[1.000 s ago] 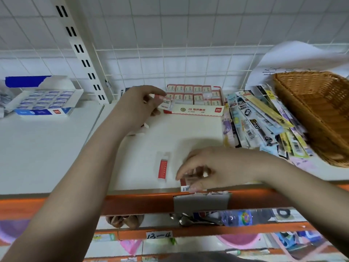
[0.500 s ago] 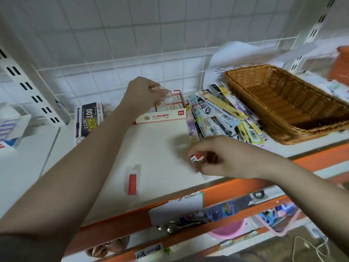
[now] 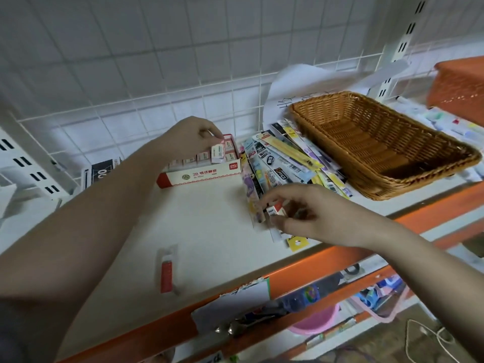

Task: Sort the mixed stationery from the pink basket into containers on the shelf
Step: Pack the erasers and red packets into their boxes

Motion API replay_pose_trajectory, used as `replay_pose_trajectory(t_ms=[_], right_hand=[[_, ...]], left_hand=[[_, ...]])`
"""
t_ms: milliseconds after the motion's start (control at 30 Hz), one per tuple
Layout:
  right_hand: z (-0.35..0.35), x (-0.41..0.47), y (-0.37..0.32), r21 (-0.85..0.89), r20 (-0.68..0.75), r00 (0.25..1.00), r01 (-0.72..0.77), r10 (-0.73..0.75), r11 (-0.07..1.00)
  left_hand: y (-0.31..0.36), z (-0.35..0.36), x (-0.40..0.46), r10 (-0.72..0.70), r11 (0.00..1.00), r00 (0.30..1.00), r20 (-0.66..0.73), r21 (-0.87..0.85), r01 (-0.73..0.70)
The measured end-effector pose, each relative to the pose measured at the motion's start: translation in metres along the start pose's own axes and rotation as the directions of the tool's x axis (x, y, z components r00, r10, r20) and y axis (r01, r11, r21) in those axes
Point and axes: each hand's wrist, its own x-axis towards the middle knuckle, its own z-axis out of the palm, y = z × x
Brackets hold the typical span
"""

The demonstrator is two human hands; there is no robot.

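**Eraser reaches the box while the other hand lifts a second one**

I see my left hand (image 3: 192, 137) at the back of the white shelf (image 3: 209, 218), its fingers pinching a small wrapped white eraser (image 3: 218, 153) that stands tilted in the right end of the open red-and-white cardboard eraser box (image 3: 200, 174). Half a second ago that hand was above the box; now the eraser sits down among the rows inside it.

My right hand (image 3: 309, 213) hovers near the shelf's front edge, thumb and fingers curled round a second small red-and-white eraser (image 3: 275, 209). It has moved right since the earlier frame and now overlaps the lower end of the fan of packaged pen refills (image 3: 285, 163), which lies between the box and the brown woven wicker basket (image 3: 379, 145).

A flat red item in a clear wrapper (image 3: 167, 268) lies alone near the front left of the shelf, where it lay before. The pink basket (image 3: 385, 307) shows below the orange shelf rail.
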Motion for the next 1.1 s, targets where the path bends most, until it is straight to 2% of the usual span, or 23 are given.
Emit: replay_pose_trajectory(t_ms=[67,133,267,333,467,667,733,833,933,1033,1100], right_hand=[[0.000,0.001,0.000,0.017,-0.055,0.998,0.014,-0.013,1.000],[-0.001,0.005,0.000,0.043,-0.148,0.989,0.014,-0.007,0.999],[-0.004,0.018,0.004,0.094,-0.305,0.950,-0.039,0.066,0.995],[-0.006,0.027,0.004,0.156,-0.318,0.942,-0.060,0.107,0.986],[-0.007,0.044,0.005,0.235,-0.322,0.937,-0.058,0.134,0.970],[-0.011,0.071,0.001,0.306,-0.260,0.945,-0.113,0.198,0.945],[-0.012,0.089,0.001,0.327,-0.256,0.939,-0.142,0.232,0.934],[-0.014,0.125,0.004,0.249,-0.327,0.915,-0.159,0.237,0.955],[-0.016,0.156,0.012,0.219,-0.311,0.910,-0.212,0.274,0.952],[-0.016,0.175,0.017,0.009,-0.215,0.936,-0.282,0.277,0.959],[-0.016,0.181,0.015,-0.164,-0.202,0.954,-0.256,0.221,0.953]], left_hand=[[-0.006,0.006,0.002,-0.001,1.000,1.000,-0.012,0.030,0.001],[-0.010,0.010,0.001,0.025,0.991,1.000,-0.004,0.134,-0.025],[-0.014,0.014,-0.004,0.116,0.967,0.993,-0.003,0.228,-0.113],[-0.014,0.016,-0.006,0.161,0.950,0.987,0.026,0.268,-0.162],[-0.010,0.020,-0.012,0.114,0.944,0.992,0.053,0.305,-0.125],[-0.008,0.024,-0.065,0.141,0.964,0.984,-0.111,0.242,-0.111],[-0.004,0.024,-0.090,0.083,0.975,0.985,-0.155,0.216,-0.048],[0.008,0.022,-0.129,-0.044,0.984,0.973,-0.225,0.161,0.081],[0.012,0.025,-0.164,-0.214,0.961,0.957,-0.195,0.134,0.242],[0.010,0.029,-0.190,-0.406,0.896,0.904,-0.130,0.140,0.422],[0.010,0.029,-0.200,-0.492,0.858,0.867,-0.083,0.122,0.498]])
